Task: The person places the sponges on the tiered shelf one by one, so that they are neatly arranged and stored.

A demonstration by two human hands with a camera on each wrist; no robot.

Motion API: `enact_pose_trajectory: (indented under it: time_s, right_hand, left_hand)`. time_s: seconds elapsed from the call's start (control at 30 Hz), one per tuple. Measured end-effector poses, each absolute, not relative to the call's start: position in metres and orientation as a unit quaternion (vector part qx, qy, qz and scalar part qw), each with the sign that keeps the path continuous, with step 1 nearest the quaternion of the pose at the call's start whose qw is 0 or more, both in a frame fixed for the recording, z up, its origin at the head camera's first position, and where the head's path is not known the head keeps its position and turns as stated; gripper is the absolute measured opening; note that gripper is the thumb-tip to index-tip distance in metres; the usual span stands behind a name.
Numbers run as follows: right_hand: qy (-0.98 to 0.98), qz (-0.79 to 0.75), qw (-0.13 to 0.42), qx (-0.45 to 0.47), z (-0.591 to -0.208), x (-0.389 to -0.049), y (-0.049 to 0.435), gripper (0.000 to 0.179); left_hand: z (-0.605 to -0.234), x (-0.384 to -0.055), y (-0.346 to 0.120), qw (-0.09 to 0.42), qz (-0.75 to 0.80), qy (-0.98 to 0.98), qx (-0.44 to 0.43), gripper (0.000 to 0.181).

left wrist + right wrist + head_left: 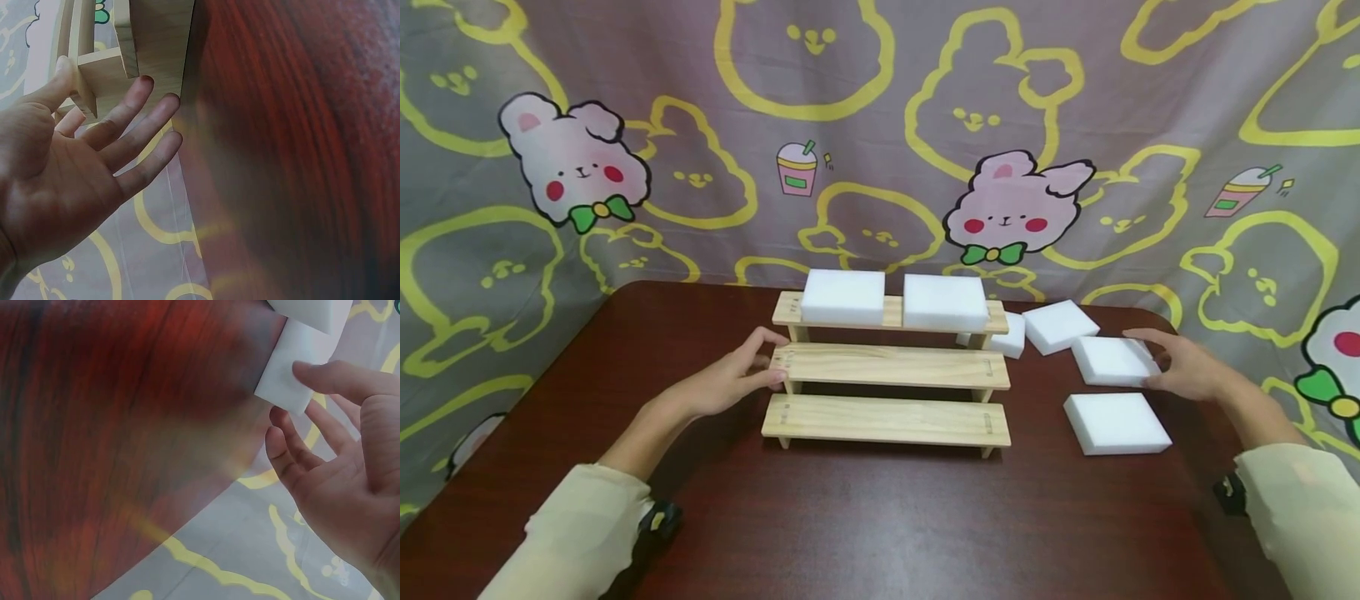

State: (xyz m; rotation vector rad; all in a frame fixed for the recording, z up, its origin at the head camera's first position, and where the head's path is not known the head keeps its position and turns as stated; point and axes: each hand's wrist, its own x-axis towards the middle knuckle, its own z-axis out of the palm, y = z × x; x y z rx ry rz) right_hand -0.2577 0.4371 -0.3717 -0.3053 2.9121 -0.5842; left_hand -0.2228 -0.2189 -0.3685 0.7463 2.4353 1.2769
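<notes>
A light wooden three-step stand (887, 368) sits mid-table. My left hand (727, 382) pinches the left end of its middle step between thumb and index finger. In the left wrist view the other fingers (147, 128) are spread beside the wood. To the right, a white foam block (1112, 360) lies with its right end between the thumb and fingers of my right hand (1187, 367). The right wrist view has the thumb on this block's face, the other fingers loosely bent at its far side. Two white blocks, a left one (842, 296) and a right one (945, 302), sit on the top step.
Another foam block (1117, 423) lies in front of the held one, and one (1060, 326) lies behind it. A further block (1009, 335) is partly hidden behind the stand. The dark red-brown table (850, 517) ends at a patterned cloth (880, 150).
</notes>
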Motion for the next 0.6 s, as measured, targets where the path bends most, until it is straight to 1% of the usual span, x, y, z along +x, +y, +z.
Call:
enact_pose_trajectory:
  time_s: [0.2,0.47,0.6]
  right_hand:
    - [0.973,-0.198,0.073,-0.095,-0.371,-0.258,0.437,0.073]
    - [0.973,-0.202,0.068,-0.088,-0.36,-0.253,0.44,0.074]
    - [0.976,-0.193,0.06,-0.087,-0.354,-0.25,0.441,0.072]
  left_hand:
    - [-0.368,-0.223,-0.219,0.146,0.444,0.845,0.259,0.046]
    - [-0.369,-0.223,-0.219,0.147,0.448,0.843,0.26,0.046]
    - [-0.37,-0.223,-0.219,0.145,0.446,0.844,0.259,0.045]
